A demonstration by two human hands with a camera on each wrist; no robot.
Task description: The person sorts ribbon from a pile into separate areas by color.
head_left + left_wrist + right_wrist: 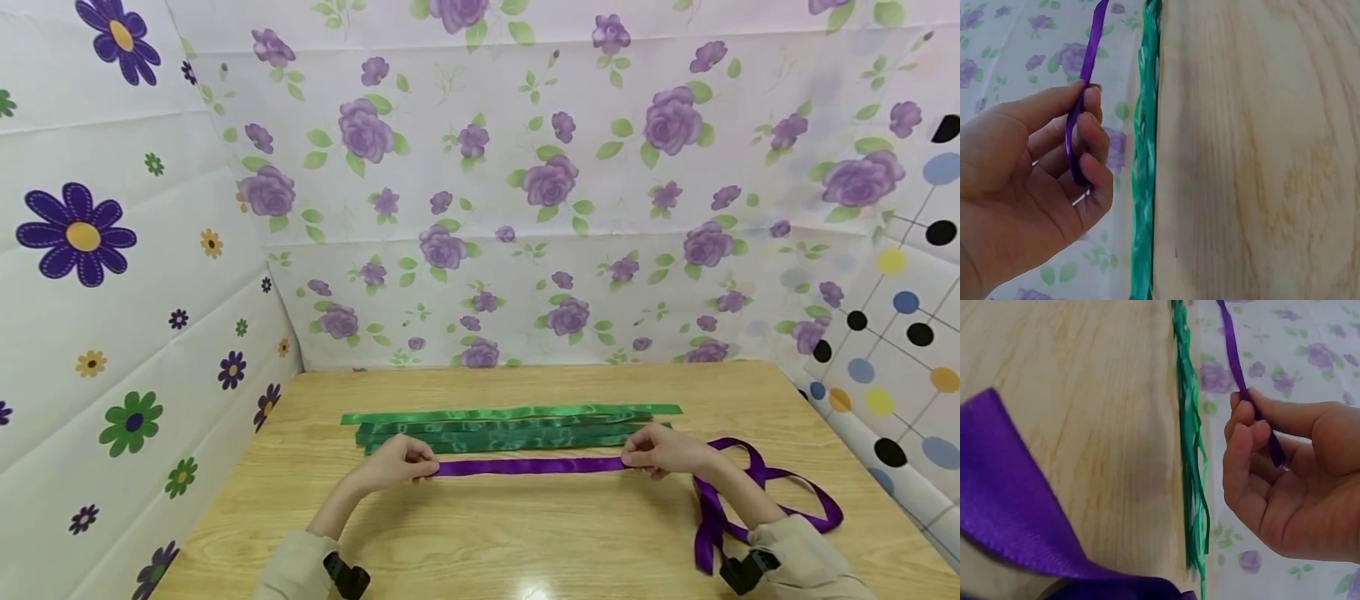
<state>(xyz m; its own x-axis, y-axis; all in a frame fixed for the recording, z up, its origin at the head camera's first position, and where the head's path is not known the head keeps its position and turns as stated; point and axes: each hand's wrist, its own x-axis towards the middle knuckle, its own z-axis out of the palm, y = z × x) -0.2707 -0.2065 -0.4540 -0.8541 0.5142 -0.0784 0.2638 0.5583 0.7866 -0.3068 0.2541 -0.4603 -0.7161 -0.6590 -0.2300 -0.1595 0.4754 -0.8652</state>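
A short strip of purple ribbon stretches nearly straight and level between both hands. My left hand pinches its left part between thumb and index finger; in the left wrist view the ribbon's tail runs down along the curled fingers. At the other side my right hand pinches the strip the same way, and its short end lies inside the palm. Just behind the strip, dark green ribbons lie side by side on the table, with a brighter green ribbon along their far side.
A longer loose purple ribbon lies in loops on the right of the wooden table, partly under the right forearm. Flowered cloth hangs behind the table, with patterned sheets at both sides.
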